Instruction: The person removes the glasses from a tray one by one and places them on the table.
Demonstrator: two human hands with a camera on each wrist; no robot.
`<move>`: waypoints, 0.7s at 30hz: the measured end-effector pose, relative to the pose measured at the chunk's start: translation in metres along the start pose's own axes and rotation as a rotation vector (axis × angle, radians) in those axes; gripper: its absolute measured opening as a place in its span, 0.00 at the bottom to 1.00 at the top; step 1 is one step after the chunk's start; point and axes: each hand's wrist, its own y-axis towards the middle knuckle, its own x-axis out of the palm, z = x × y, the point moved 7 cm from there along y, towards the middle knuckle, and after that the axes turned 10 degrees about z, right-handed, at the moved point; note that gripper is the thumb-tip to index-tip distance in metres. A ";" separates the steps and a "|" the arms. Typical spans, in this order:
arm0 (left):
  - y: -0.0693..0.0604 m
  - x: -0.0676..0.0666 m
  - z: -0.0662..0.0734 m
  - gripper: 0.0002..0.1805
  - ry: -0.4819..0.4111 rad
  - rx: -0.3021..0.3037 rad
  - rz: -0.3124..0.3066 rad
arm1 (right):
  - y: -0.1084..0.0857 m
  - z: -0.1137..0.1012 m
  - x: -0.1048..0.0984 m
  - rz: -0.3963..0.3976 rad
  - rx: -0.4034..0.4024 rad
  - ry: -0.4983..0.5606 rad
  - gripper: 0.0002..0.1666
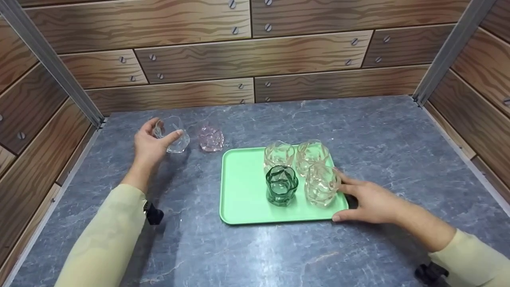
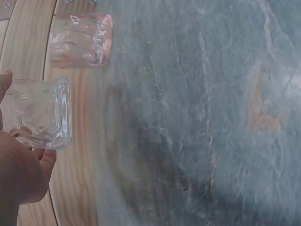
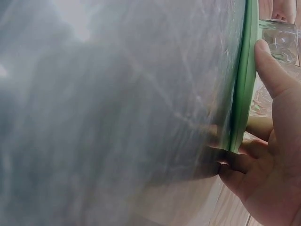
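Note:
My left hand (image 1: 150,143) grips a clear faceted glass (image 1: 178,140), thumb on one side and fingers on the other. In the left wrist view, the base of this glass looks raised off the table. Just right of it stands a pale pink glass (image 1: 211,138). My right hand (image 1: 370,201) holds the right edge of a green tray (image 1: 243,187), thumb along the rim and fingers curled at the edge. One finger is close against a clear glass (image 1: 322,187) on the tray; contact is hard to tell.
A dark green glass (image 1: 282,187) stands on the tray, with two more clear glasses behind, one at the left (image 1: 279,155) and one at the right (image 1: 312,155). Wood-patterned walls (image 1: 255,56) enclose the grey marbled table (image 1: 247,255) at the back and sides.

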 end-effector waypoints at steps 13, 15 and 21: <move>0.005 0.018 -0.025 0.52 0.118 -0.011 -0.031 | 0.001 0.000 0.002 -0.003 -0.003 -0.005 0.61; 0.006 0.021 -0.026 0.52 0.095 -0.014 -0.032 | 0.000 0.000 0.001 0.001 -0.002 -0.004 0.61; 0.008 0.026 -0.028 0.52 0.054 -0.024 -0.027 | 0.000 0.000 0.000 0.007 -0.009 -0.005 0.60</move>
